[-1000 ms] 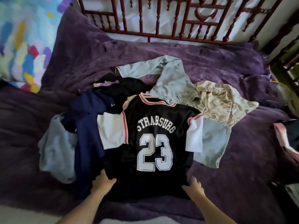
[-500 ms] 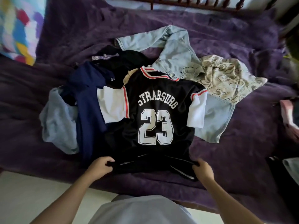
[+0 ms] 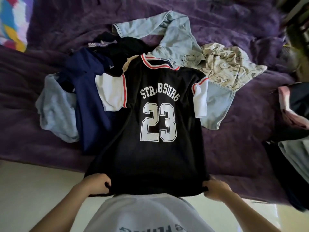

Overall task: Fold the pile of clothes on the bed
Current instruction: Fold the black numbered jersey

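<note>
1. The black jersey lies number-side up over the middle of the pile, with its hem drawn past the near edge of the bed.
2. The left grip pinches the hem's left corner in curled fingers, and the right grip pinches the right corner the same way.
3. Nothing in the pile looks folded yet. The jersey is only stretched out flat.
4. The navy garment, pale blue garment, denim shirt and patterned top lie crumpled around it, so I'd judge nearly the whole job remains.
</note>
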Demonstrator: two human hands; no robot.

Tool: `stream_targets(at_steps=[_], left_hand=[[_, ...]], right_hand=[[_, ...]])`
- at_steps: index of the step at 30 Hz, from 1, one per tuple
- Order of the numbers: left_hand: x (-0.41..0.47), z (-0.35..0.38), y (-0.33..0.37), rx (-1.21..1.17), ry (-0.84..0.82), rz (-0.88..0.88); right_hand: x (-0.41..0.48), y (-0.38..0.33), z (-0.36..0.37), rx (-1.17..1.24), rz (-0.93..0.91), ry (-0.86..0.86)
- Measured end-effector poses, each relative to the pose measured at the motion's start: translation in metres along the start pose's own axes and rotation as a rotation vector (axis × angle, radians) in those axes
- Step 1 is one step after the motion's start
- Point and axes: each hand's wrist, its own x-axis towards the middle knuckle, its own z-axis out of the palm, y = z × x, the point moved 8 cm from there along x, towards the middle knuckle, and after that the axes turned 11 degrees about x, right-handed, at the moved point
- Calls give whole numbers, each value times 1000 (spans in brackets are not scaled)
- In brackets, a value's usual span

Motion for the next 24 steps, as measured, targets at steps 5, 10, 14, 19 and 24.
stream_targets(at_steps=[5,10,14,19,24], left_hand=[[10,-26,5,-52,48,-44],[19,-95,24,-181,255,-36],[25,-145,48,-296,373,11],[37,-190,64,-400,454,3],[55,-223,61,-534,478,-24]], right_hand=[[3,-10,-19,122,61,20],[18,-15,-81,440,98,204],[44,-18,-128,841,112,310],[80,-23,-150,1511,190,210],[113,-20,-179,1739,275,264]])
